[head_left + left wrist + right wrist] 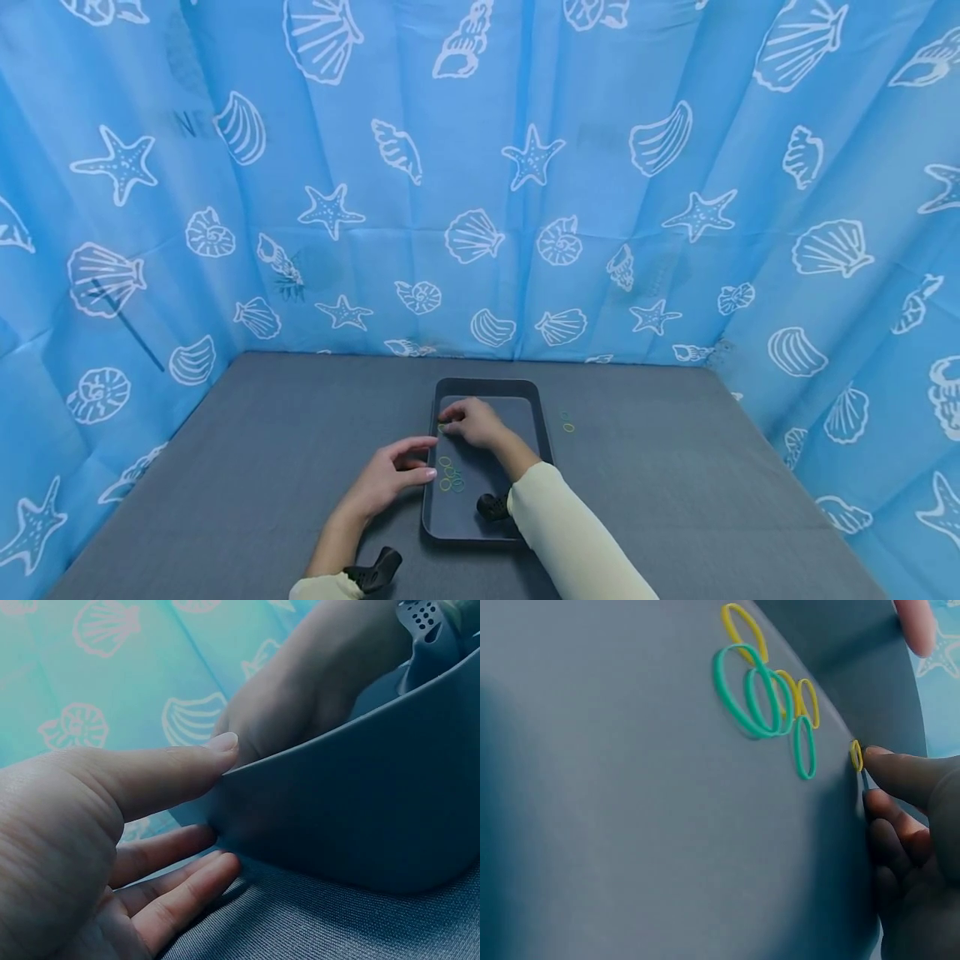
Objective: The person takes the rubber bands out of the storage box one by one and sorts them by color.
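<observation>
Touched tray (487, 387) with spread left hand (390, 477); saw yellow band (853, 756) just beside right hand (474, 422), nine o'clock, couldn't tell if pinched.

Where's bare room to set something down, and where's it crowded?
Bare table lies left of the left hand, up to the curtain, and right of the loose bands. Inside the tray, the near left corner is free. Crowded: farther up that side, with the band cluster and right hand.
</observation>
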Demonstrator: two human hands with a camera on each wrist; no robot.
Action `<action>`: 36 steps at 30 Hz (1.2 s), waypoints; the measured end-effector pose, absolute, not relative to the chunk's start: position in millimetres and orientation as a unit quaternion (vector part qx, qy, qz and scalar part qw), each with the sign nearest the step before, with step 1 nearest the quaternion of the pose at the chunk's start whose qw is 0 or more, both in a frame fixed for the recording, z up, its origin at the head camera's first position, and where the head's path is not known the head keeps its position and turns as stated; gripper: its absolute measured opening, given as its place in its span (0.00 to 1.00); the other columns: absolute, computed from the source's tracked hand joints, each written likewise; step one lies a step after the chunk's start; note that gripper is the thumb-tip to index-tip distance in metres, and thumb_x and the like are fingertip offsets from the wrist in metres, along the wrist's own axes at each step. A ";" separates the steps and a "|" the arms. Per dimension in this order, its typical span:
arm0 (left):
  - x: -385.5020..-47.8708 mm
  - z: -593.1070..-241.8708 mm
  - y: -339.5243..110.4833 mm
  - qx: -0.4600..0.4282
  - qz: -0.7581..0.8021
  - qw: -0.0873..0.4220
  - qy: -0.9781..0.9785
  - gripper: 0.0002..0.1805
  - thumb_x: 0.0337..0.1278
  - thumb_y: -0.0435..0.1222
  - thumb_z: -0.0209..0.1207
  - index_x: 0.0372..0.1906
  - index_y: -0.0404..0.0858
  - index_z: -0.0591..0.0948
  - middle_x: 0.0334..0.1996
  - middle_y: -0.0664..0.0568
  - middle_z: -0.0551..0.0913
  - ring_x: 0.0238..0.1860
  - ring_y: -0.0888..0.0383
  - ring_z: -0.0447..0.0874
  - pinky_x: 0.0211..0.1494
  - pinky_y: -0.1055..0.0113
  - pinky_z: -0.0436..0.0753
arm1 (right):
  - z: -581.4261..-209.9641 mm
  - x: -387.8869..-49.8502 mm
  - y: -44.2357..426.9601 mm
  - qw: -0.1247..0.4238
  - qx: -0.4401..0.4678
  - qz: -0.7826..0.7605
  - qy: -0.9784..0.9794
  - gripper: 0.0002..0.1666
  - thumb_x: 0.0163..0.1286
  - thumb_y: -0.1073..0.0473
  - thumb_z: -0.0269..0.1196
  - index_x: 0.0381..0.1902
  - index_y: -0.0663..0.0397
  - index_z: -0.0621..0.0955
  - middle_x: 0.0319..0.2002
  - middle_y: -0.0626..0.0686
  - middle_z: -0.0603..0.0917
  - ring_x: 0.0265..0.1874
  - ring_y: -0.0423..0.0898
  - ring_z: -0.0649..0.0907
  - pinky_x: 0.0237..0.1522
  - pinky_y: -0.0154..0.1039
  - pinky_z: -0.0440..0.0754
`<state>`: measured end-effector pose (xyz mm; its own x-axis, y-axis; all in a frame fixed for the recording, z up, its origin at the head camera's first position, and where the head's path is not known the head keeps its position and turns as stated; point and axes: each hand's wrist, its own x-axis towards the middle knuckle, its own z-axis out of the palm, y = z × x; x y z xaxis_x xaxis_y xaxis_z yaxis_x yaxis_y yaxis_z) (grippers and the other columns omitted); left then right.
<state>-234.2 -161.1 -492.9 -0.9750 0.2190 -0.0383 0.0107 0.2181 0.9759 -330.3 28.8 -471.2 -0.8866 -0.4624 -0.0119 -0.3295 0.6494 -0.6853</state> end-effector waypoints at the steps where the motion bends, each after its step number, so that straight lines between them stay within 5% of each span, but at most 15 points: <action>1: -234.0 -492.8 -161.1 0.073 0.621 0.084 0.776 0.27 0.57 0.40 0.67 0.63 0.42 0.77 0.59 0.41 0.75 0.50 0.50 0.78 0.51 0.54 0.78 | -471.2 -330.2 28.4 0.094 -0.218 -0.356 0.904 0.09 0.67 0.62 0.64 0.44 0.51 0.86 0.35 0.45 0.81 0.33 0.41 0.77 0.37 0.39 0.74; 15: -233.7 -491.4 -161.9 0.080 0.623 0.084 0.773 0.27 0.58 0.40 0.67 0.63 0.41 0.77 0.60 0.41 0.74 0.50 0.50 0.78 0.52 0.54 0.78 | -465.6 -327.0 24.8 0.122 -0.170 -0.357 0.910 0.05 0.66 0.61 0.65 0.29 0.48 0.83 0.28 0.46 0.80 0.30 0.43 0.77 0.37 0.41 0.73; 36: -232.9 -491.6 -160.3 0.083 0.624 0.078 0.773 0.27 0.57 0.38 0.67 0.62 0.40 0.77 0.59 0.41 0.75 0.48 0.51 0.78 0.49 0.56 0.79 | -460.4 -323.3 33.4 0.135 -0.225 -0.309 0.914 0.08 0.70 0.64 0.60 0.29 0.51 0.82 0.27 0.45 0.78 0.28 0.42 0.76 0.35 0.38 0.73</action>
<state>-232.9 -160.3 -491.6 -0.9739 0.2262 -0.0168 0.0316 0.2086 0.9775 -323.3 33.4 -460.4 -0.8619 -0.4955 -0.1075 -0.3286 0.7073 -0.6259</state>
